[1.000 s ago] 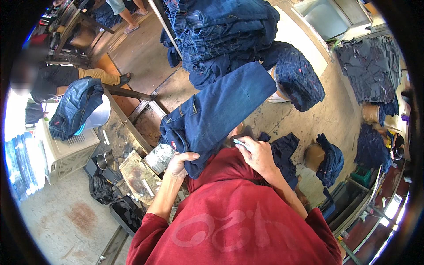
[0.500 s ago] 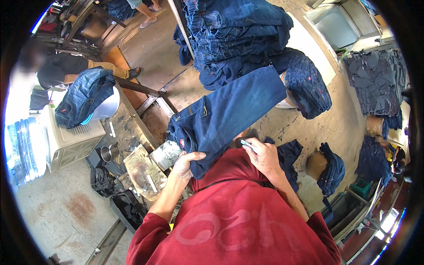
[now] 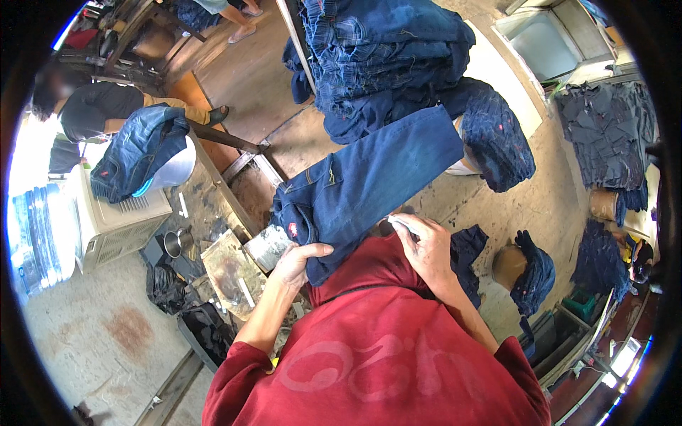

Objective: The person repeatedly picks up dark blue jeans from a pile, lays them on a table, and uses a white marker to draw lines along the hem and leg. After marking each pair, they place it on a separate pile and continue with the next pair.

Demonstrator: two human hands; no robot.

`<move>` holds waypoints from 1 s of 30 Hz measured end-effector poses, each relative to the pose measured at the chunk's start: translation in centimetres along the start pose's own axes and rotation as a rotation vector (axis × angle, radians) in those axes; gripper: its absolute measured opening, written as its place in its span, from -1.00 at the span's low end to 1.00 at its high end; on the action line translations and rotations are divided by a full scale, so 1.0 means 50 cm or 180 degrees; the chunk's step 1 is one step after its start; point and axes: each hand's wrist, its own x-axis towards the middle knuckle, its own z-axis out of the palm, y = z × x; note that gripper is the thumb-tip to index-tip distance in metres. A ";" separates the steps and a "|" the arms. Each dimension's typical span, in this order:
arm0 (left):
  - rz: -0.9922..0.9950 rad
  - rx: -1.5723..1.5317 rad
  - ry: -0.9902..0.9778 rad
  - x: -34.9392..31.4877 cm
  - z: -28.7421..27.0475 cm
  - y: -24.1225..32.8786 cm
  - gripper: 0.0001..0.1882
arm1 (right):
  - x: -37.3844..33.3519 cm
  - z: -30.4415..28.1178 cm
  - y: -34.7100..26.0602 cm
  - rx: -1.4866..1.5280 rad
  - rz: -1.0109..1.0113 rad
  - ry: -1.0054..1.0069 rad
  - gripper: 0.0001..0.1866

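A dark blue pair of denim trousers (image 3: 380, 170) stretches in front of me, from its waist end near my left hand up toward the far right. My left hand (image 3: 295, 265) grips it at the near edge, thumb on top, beside a small red patch. To the right, my right hand (image 3: 428, 247) is closed in a pinch on a slim pale tool (image 3: 400, 221), whose exact kind I cannot make out. The tool's tip is close to the lower edge of the denim; whether it touches is unclear.
A tall pile of denim (image 3: 391, 57) stands ahead, with more denim draped over a drum (image 3: 494, 135) to its right. At left, a worktable (image 3: 213, 192) bears a metal mug (image 3: 172, 245) and a stained board (image 3: 226, 266). Another person (image 3: 99, 106) sits at far left.
My right hand has turned slightly, and the pale tool has shifted its angle. The trousers and my left hand have barely moved. The person at far left has shifted a little.
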 end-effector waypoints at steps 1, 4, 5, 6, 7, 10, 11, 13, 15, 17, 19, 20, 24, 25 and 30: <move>0.0151 0.0368 0.0168 -0.004 0.003 0.007 -0.50 | 0.012 -0.002 -0.017 0.0010 -0.0095 0.0235 -0.89; 0.0405 0.1545 0.0529 -0.015 0.009 0.029 -0.52 | 0.039 0.011 -0.082 0.0054 -0.0268 0.0146 -0.92; 0.0411 0.1425 0.0319 -0.017 0.010 0.033 -0.46 | 0.048 0.020 -0.100 0.0148 -0.0345 0.0006 -0.93; 0.0355 0.1366 0.0214 -0.018 0.011 0.037 -0.40 | 0.054 0.030 -0.118 0.0135 -0.0507 -0.0045 -0.92; 0.0301 0.1320 0.0154 -0.019 0.011 0.038 -0.33 | 0.058 0.036 -0.130 0.0112 -0.0578 -0.0162 -0.91; 0.0242 0.1170 0.0142 -0.020 0.012 0.031 -0.35 | 0.067 0.040 -0.138 -0.0349 -0.0596 -0.0268 -0.87; 0.0329 0.1146 0.0116 -0.019 0.012 0.027 -0.37 | 0.068 0.039 -0.135 -0.0554 -0.0500 -0.0449 -0.87; 0.0487 0.1127 0.0135 -0.017 0.012 0.019 -0.42 | 0.069 0.037 -0.126 -0.1078 -0.0311 -0.0160 -0.90; 0.0459 0.1057 0.0034 -0.016 0.009 0.015 -0.42 | 0.067 0.040 -0.122 -0.0122 -0.0562 -0.0088 -0.90; 0.0380 0.1053 0.0008 -0.014 0.006 0.015 -0.41 | 0.064 0.044 -0.124 -0.0124 -0.0823 -0.0574 -0.90; 0.0121 0.1128 0.0151 -0.014 0.004 0.016 -0.40 | 0.063 0.046 -0.125 -0.0413 -0.0501 -0.0425 -0.92; 0.0169 0.1120 0.0084 -0.014 0.001 0.015 -0.58 | 0.060 0.045 -0.126 -0.0606 -0.0418 -0.0226 -0.92; 0.0373 0.1055 0.0173 -0.014 0.002 0.010 -0.65 | 0.060 0.046 -0.119 -0.0036 -0.0588 -0.0463 -0.91; 0.0467 0.0983 0.0024 -0.015 0.003 0.009 -0.67 | 0.061 0.044 -0.116 -0.0405 -0.0575 -0.0683 -0.88; 0.0539 0.0842 0.0103 -0.016 0.013 0.010 -0.64 | 0.069 0.043 -0.104 -0.0171 -0.0486 -0.0404 -0.84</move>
